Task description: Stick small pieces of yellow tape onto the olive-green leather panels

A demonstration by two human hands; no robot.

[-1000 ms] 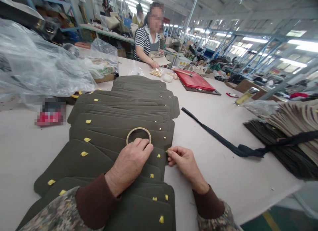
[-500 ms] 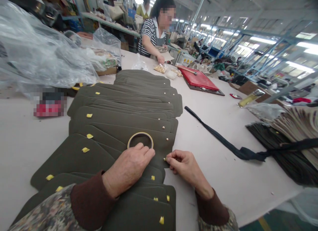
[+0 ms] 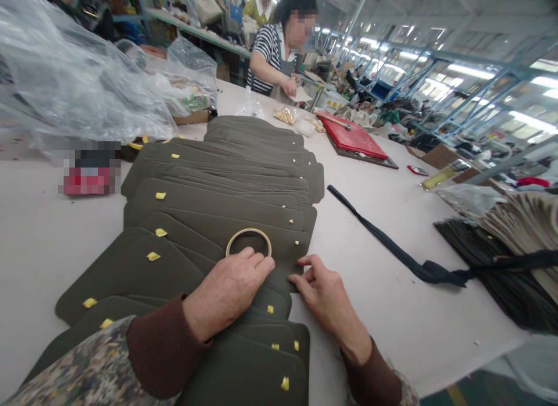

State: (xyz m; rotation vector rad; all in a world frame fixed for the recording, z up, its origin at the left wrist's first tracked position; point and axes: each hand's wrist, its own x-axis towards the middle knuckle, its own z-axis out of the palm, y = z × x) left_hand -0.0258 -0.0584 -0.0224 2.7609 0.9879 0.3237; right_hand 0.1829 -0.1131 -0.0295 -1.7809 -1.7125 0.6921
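My left hand (image 3: 231, 287) is closed on a thin roll of yellow tape (image 3: 249, 230), which stands up above the dark olive panels (image 3: 209, 205). The panels lie overlapped in a long fanned row, with small yellow tape pieces (image 3: 161, 232) on several of them. Small gold studs (image 3: 297, 243) show near their right ends. At the right edge of one panel is my right hand (image 3: 325, 292). Its thumb and forefinger are apart at that edge, and I see nothing held between them. My left fingertips are partly hidden behind the hand.
A black strap (image 3: 383, 240) lies right of the panels, leading to stacked dark and beige pieces (image 3: 514, 237). A red board (image 3: 353, 135) and bags of gold parts (image 3: 286, 114) lie farther back. Clear plastic (image 3: 87, 74) is heaped at left. Across the table stands a co-worker (image 3: 279, 57).
My right thumb and forefinger have parted; before, they pinched a small yellowish bit at the panel edge. My left hand keeps the tape roll. The co-worker's hand has lifted away from the gold parts.
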